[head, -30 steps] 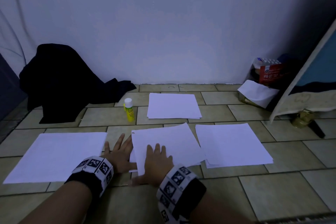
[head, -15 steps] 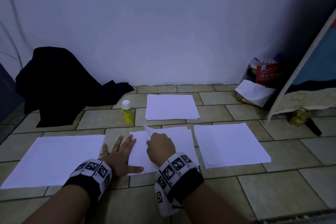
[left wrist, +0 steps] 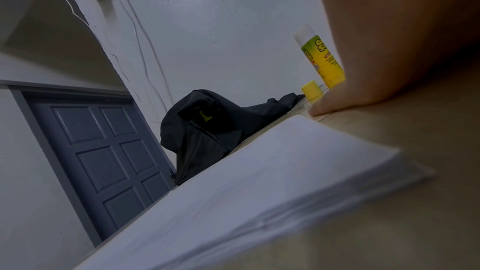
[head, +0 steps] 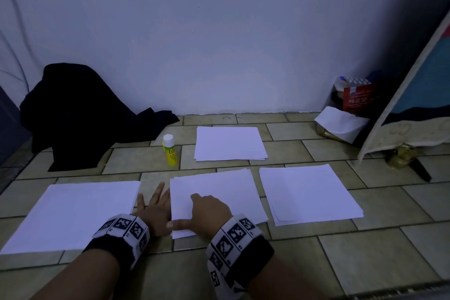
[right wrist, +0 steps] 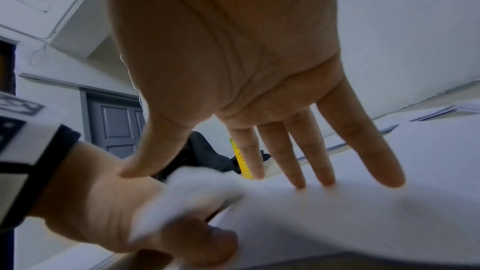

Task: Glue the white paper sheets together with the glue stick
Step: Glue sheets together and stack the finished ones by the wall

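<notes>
- The right hand (head: 209, 214) lies on the near left part of the middle paper stack (head: 219, 192), on the tiled floor (head: 365, 263). The right wrist view shows its fingers (right wrist: 298, 151) straight, tips pressing the top sheet, thumb stretched towards the left hand (head: 155, 212) — a flat, spread grip that clamps nothing.
- The left hand rests just left of that stack, fingers splayed flat on the floor along its left edge. In the right wrist view its thumb (right wrist: 187, 239) sits under the lifted, blurred near corner of the sheets (right wrist: 182, 192); whether it actually pinches the corner cannot be told.
- The glue stick (head: 170, 151) stands upright on the floor beyond the left hand, white cap on, well apart from both hands. A small yellow cap (left wrist: 313, 89) lies just beside it in the left wrist view.
- Three more stacks of white paper lie around — one at the left (head: 70, 214), one at the right (head: 309, 192), one farther back (head: 230, 143), next to the glue stick.
- A dark cloth (head: 80, 114) is heaped against the wall at the left.
</notes>
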Demonstrator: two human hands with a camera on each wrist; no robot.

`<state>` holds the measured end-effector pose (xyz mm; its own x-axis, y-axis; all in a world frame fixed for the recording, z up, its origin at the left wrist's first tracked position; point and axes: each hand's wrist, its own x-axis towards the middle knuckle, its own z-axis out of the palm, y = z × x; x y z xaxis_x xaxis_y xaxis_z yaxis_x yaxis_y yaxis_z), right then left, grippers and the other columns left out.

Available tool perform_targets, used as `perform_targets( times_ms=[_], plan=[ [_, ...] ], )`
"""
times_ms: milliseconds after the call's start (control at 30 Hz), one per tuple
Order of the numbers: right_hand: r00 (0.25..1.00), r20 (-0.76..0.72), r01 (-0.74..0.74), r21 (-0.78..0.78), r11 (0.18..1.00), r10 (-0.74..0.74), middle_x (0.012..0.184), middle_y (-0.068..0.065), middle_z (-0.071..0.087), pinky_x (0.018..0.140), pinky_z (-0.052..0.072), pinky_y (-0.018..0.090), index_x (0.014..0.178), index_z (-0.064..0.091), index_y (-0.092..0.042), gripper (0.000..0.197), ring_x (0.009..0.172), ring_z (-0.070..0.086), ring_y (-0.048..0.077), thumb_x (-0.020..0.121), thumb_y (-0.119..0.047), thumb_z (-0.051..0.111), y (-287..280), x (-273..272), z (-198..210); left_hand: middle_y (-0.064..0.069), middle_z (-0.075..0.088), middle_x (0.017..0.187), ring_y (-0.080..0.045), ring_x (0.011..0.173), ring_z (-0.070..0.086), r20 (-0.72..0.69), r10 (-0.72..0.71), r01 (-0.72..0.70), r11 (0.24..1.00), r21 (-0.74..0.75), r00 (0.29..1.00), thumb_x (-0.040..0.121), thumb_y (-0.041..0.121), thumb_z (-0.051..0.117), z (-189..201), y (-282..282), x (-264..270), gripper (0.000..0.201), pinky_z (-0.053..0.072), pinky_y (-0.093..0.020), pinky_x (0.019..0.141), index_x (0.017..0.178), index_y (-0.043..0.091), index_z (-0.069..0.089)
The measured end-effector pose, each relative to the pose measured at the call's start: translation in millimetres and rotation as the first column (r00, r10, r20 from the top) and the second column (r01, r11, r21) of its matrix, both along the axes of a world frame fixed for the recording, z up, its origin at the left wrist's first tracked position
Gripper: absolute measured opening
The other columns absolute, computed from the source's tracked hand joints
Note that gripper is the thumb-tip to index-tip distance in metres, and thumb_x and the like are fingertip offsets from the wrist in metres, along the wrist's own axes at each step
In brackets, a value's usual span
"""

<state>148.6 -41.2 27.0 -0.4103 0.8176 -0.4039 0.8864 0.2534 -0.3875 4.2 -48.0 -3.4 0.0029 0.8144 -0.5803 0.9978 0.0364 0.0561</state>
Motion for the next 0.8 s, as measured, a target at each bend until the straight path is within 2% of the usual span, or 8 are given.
perform_targets(
  times_ms=[67,200,333,567,633,700,733,800],
  plan=[
    [1.0,0.022,0.022,-0.023,0.999,-0.022,0.144,0.013,0.037,0.103,0.035,0.047,0.143,0.029,-0.011,0.096,0.133,0.033,0.033,0.075,-0.075,0.054,1,2,-2,0.0,-0.027,0.157,-0.024,0.141,-0.033,-0.011,0.006,-0.006,1.0,-0.016,1.0,0.097,0.059,0.033,-4,2,-2,0.084,-0.01,-0.062,0.112,0.152,0.021,-0.016],
    [0.987,0.151,0.075,-0.082,0.994,-0.062,0.159,0.011,-0.009,0.109,0.016,0.065,0.152,-0.006,-0.016,0.119,0.146,-0.007,0.034,0.072,-0.07,0.062,4,5,-6,0.001,-0.027,0.158,-0.024,0.141,-0.032,-0.077,-0.012,0.011,1.0,-0.016,0.997,0.095,0.057,0.038,-10,4,-2,0.085,-0.009,-0.062,0.111,0.153,0.023,-0.014],
    [0.979,0.19,0.104,-0.139,0.985,-0.077,0.158,0.011,-0.02,0.108,0.012,0.069,0.151,-0.011,-0.017,0.117,0.145,-0.015,0.034,0.076,-0.063,0.065,5,4,-13,0.003,-0.028,0.157,-0.023,0.142,-0.032,-0.033,-0.014,0.014,1.0,0.0,0.999,0.094,0.056,0.041,-7,3,-1,0.087,-0.009,-0.062,0.111,0.153,0.024,-0.015],
    [0.969,0.228,0.13,-0.159,0.979,-0.092,0.158,0.013,-0.015,0.112,0.016,0.064,0.153,-0.004,-0.019,0.095,0.144,-0.014,0.038,0.088,-0.051,0.058,9,-6,-20,0.004,-0.031,0.156,-0.02,0.143,-0.028,0.018,0.012,-0.012,1.0,0.028,1.0,0.092,0.059,0.045,-4,1,-2,0.097,-0.007,-0.061,0.115,0.15,0.021,-0.023],
    [0.976,0.189,0.139,-0.143,0.98,-0.111,0.159,0.013,-0.008,0.112,0.017,0.062,0.153,0.005,-0.019,0.077,0.145,-0.01,0.037,0.095,-0.039,0.051,10,-1,-16,0.006,-0.032,0.155,-0.02,0.144,-0.028,0.05,0.017,-0.018,1.0,0.026,0.999,0.079,0.078,0.044,-7,2,-5,0.111,-0.008,-0.06,0.113,0.15,0.023,-0.022],
    [0.984,0.156,0.097,-0.076,0.992,-0.084,0.157,0.017,0.01,0.114,0.019,0.055,0.148,0.02,-0.01,0.055,0.145,0.003,0.036,0.1,-0.024,0.042,10,6,-7,0.009,-0.032,0.155,-0.019,0.143,-0.029,0.067,0.024,-0.025,1.0,0.018,0.997,0.049,0.102,0.026,-9,4,-7,0.135,-0.011,-0.06,0.112,0.15,0.027,-0.022],
    [0.987,0.148,0.062,-0.032,0.998,-0.057,0.152,0.018,0.023,0.115,0.02,0.049,0.143,0.029,-0.006,0.046,0.142,0.013,0.035,0.1,-0.019,0.039,10,9,-2,0.01,-0.031,0.155,-0.019,0.143,-0.029,0.069,0.021,-0.022,1.0,0.022,0.997,0.046,0.103,0.024,-10,5,-7,0.136,-0.011,-0.06,0.112,0.15,0.027,-0.022],
    [0.995,0.091,0.045,0.033,0.998,-0.047,0.138,0.019,0.042,0.109,0.027,0.04,0.128,0.043,-0.002,0.031,0.131,0.033,0.033,0.1,-0.013,0.035,10,13,5,0.01,-0.031,0.155,-0.019,0.143,-0.029,0.073,0.011,-0.013,0.999,0.036,0.997,0.055,0.099,0.03,-12,5,-8,0.13,-0.01,-0.061,0.113,0.15,0.027,-0.022]
  ],
)
